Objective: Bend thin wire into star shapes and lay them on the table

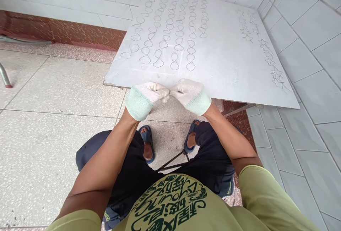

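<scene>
My left hand (149,98) and my right hand (190,94) wear white knit gloves with pale green cuffs. They meet at the fingertips just over the near edge of a white board (226,71). Both hands are closed in a pinch; whatever lies between the fingers is too small or hidden to make out. Beyond them on the board, thin dark wire-like figure-eight shapes (174,61) lie in several columns running to the back. Along the board's right side are thin star-shaped outlines (277,82), also in rows.
White tiled walls (306,60) border the board at the back and right. Below is a speckled floor (53,146), with my feet in blue slippers (147,140) under the board's edge. A thin dark metal bar (172,160) shows between my legs. At far left stands a metal leg (4,75).
</scene>
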The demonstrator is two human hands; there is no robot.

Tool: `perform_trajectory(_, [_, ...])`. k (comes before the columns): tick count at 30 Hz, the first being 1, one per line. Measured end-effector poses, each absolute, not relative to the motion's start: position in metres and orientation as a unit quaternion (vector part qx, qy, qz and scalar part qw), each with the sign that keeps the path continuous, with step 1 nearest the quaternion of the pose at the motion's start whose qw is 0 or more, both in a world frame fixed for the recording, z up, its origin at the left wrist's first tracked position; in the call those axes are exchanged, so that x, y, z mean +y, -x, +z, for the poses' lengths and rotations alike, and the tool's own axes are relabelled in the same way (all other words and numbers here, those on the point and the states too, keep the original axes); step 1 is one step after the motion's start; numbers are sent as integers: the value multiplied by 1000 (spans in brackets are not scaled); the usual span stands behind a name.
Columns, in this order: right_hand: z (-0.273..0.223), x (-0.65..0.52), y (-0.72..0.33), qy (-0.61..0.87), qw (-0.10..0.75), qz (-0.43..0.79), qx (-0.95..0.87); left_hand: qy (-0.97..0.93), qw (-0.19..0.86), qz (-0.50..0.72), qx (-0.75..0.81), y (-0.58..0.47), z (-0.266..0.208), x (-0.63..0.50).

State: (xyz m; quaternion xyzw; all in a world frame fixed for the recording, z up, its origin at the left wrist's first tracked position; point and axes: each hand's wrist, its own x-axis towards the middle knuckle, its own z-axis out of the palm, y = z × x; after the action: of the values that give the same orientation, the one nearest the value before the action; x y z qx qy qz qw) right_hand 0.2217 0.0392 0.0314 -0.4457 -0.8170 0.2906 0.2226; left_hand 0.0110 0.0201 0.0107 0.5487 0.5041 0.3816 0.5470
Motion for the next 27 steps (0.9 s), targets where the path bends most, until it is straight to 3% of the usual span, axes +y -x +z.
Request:
perform_trajectory(3, [25,38,-220,426,211,220,-852,-527,571,385,498,-15,8,19])
perform_trajectory(8, [12,35,-213,444,230,205,-841,-503,516,450,527,-25,3,10])
perform_trajectory(11, [16,36,-211,475,236,272,-803,-514,490,457,536,-27,4,9])
perform_trajectory(18, [34,45,-237,487,359,439,-664,-531,507,440,517,-17,2,22])
perform_trajectory(27, [40,36,-228,509,294,415,-694,-546,490,427,528,-21,5,20])
